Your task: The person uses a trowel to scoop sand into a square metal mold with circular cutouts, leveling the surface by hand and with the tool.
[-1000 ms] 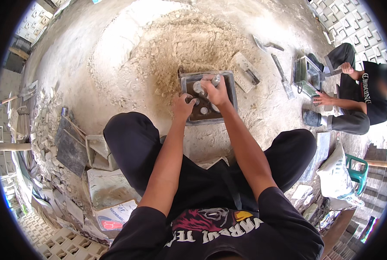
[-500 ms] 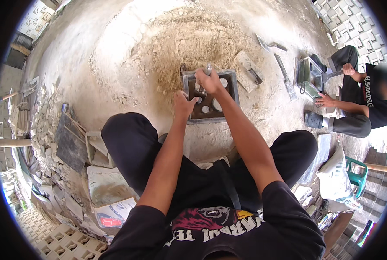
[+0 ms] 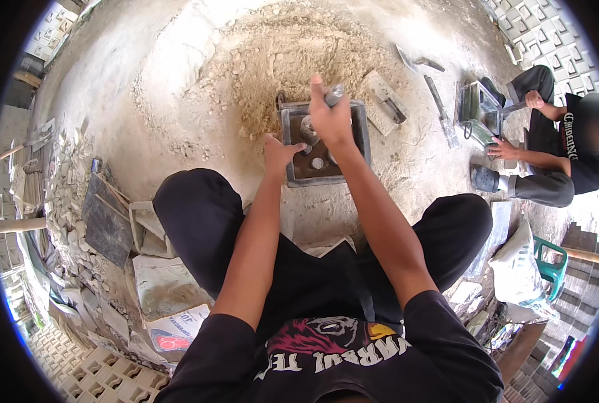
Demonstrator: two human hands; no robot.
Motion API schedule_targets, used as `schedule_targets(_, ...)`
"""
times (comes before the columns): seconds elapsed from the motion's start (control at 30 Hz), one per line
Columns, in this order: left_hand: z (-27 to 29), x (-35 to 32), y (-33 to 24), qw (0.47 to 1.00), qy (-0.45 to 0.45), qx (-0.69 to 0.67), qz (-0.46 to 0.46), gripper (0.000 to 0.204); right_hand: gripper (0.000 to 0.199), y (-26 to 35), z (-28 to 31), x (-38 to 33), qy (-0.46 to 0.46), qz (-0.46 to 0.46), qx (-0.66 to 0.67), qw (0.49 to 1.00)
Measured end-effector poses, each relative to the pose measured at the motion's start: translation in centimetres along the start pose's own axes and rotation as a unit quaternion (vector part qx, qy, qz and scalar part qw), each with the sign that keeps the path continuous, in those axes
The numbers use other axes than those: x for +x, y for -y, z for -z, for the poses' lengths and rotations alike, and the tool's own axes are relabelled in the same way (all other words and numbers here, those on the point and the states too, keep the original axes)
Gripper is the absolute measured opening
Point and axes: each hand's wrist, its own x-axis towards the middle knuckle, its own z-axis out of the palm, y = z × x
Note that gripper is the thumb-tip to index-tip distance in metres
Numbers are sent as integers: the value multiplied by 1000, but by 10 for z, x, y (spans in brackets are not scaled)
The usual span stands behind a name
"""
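Observation:
A dark rectangular mould box (image 3: 287,164) sits on the ground in front of me, with pale round pegs (image 3: 317,163) standing inside it and brown material around them. My left hand (image 3: 279,150) grips its left wall, the thumb reaching over the rim against a peg. My right hand (image 3: 331,122) is closed round a short tool (image 3: 335,93) with a grey rounded handle end, held over the box. A grey rounded piece (image 3: 309,127), maybe the tool's lower end, shows beside the hand, which hides part of the box.
Loose sandy material (image 3: 266,80) is heaped beyond the box. A wooden float (image 3: 384,104) lies to its right, with a long flat bar (image 3: 440,111) farther over. At right a seated co-worker (image 3: 547,144) handles another mould (image 3: 482,111). Rubble (image 3: 71,208) lies at left.
My right hand has moved up and slightly right with the tool, its thumb now pointing away from me. My left hand stays on the box wall, its thumb still inside.

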Motion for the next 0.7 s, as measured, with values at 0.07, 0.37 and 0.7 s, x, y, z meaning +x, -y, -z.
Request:
schedule_targets(0.07,5,-2,-10,999,26,8,25,97,55,21,9,-4,-42,-4,-10,999)
schedule_targets(0.37,8,21,-26,990,111,75,50,109,60,65,20,-32,-82,-53,15,995)
schedule_targets(0.7,-1,60,-7,982,185,47,-14,103,45,-24,-8,-93,-40,61,-4,997)
